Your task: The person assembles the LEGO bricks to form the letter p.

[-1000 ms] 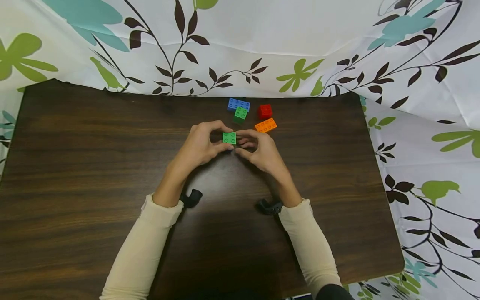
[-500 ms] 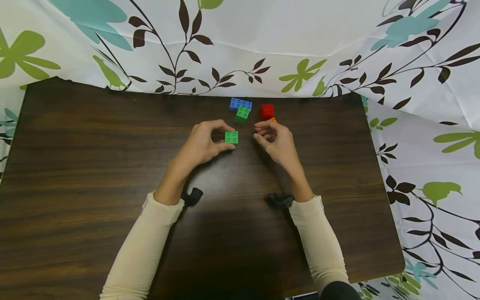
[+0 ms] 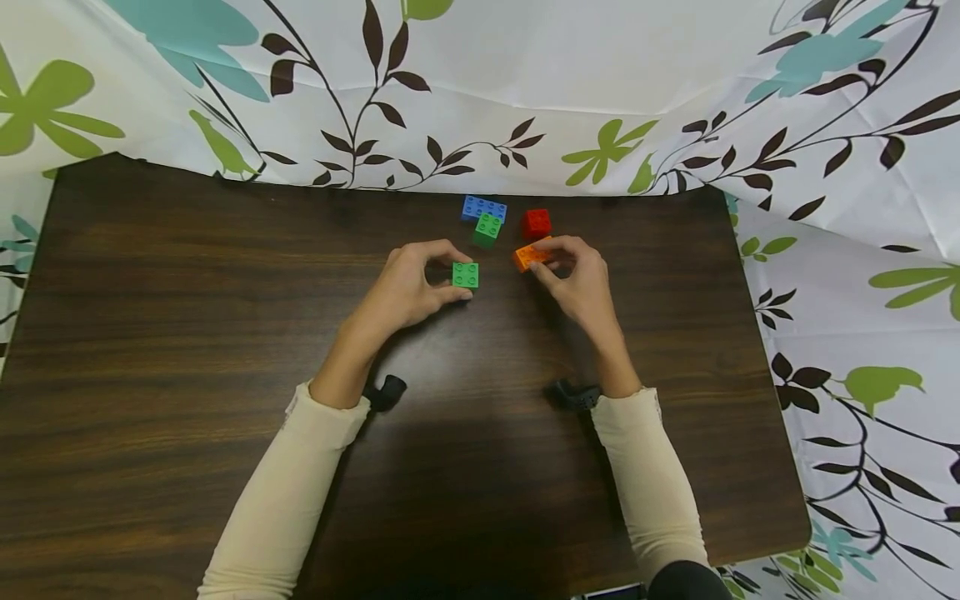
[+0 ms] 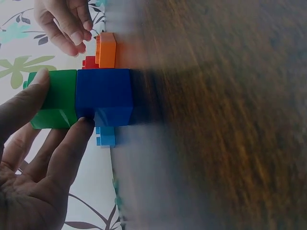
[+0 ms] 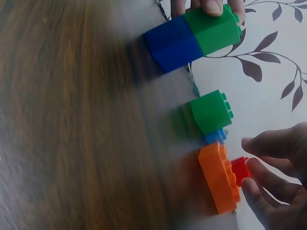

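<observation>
Dark wood desk (image 3: 187,333), green-on-blue stack (image 4: 82,93) looks done, pinched by my left hand (image 3: 408,283). Right of it my right hand (image 3: 583,279), fingers apart, hovers by the orange brick (image 5: 218,179); that and the red brick (image 3: 537,223) seem unbuilt.

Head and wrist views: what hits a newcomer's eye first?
Likely the green-on-dark-blue plastic block stack, held in the left hand toward the far side of the dark wood-grain table. Next, the oblong orange plastic brick at the right hand. Behind these, near the white leaf-print cloth, sit a red plastic block, another green plastic block and an oblong blue plastic brick.
</observation>
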Demonstrator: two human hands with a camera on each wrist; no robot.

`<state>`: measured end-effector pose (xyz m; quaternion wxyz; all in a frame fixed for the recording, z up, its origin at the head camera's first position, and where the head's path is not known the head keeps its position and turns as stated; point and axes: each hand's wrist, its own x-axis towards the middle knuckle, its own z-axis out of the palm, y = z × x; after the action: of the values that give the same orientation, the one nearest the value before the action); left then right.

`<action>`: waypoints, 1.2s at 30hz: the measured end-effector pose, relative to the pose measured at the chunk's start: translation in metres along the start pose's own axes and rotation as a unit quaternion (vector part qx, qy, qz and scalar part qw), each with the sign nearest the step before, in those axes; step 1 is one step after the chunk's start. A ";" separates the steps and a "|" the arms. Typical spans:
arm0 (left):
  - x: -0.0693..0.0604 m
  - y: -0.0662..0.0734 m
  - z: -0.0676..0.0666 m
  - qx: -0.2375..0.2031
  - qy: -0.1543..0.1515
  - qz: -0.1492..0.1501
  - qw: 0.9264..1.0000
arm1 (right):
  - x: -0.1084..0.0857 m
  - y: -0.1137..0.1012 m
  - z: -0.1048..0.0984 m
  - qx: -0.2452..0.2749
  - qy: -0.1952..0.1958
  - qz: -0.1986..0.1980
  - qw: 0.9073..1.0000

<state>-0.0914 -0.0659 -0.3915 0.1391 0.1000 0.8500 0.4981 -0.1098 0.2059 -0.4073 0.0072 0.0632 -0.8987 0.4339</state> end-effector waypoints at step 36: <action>-0.001 -0.001 0.001 -0.009 -0.004 -0.006 1.000 | 0.003 0.028 0.001 -0.063 -0.003 0.028 0.998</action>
<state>-0.0900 -0.0656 -0.3932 0.1461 0.0955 0.8453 0.5049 -0.1165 0.2220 -0.4289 -0.0036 0.0390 -0.9256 0.3766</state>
